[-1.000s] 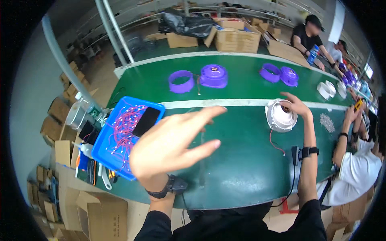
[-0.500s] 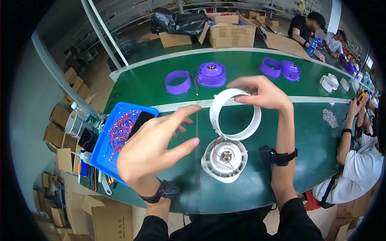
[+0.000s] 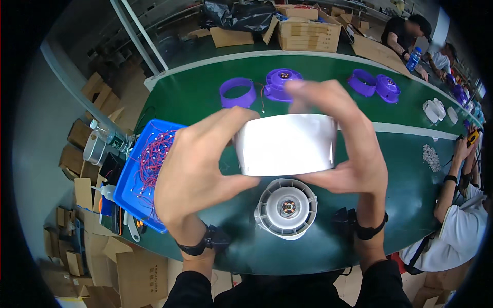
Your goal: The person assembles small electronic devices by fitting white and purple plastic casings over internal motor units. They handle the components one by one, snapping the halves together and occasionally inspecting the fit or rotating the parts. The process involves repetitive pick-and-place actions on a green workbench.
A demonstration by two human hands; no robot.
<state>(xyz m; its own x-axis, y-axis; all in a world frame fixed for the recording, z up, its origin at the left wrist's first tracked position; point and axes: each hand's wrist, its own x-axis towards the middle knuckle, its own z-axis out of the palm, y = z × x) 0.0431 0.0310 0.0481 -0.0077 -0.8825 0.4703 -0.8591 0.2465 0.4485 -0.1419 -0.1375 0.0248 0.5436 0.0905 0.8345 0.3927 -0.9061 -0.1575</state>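
Observation:
Between my two hands a white plastic ring (image 3: 287, 145) is held up, its smooth outer wall turned toward me. My left hand (image 3: 197, 169) grips its left end, thumb at the lower edge. At the other end my right hand (image 3: 354, 143) has its thumb under the ring and its fingers, partly blurred, curled over the top. Just below, on the green table, sits a round white fan housing (image 3: 286, 208) with radial slots and a small copper-coloured motor centre facing up.
At left lies a blue tray (image 3: 123, 192) of red wires (image 3: 154, 159). Farther back stand purple rings (image 3: 238, 93) and purple fan housings (image 3: 280, 84). White parts (image 3: 434, 110) and a pile of small pieces (image 3: 431, 158) lie right, near a co-worker's hands (image 3: 462, 149). Cardboard boxes (image 3: 308, 35) stand behind.
My left hand has closed on the ring, which was in my right hand alone. The ring has turned from its open face to its side wall. The wire over the housing no longer shows.

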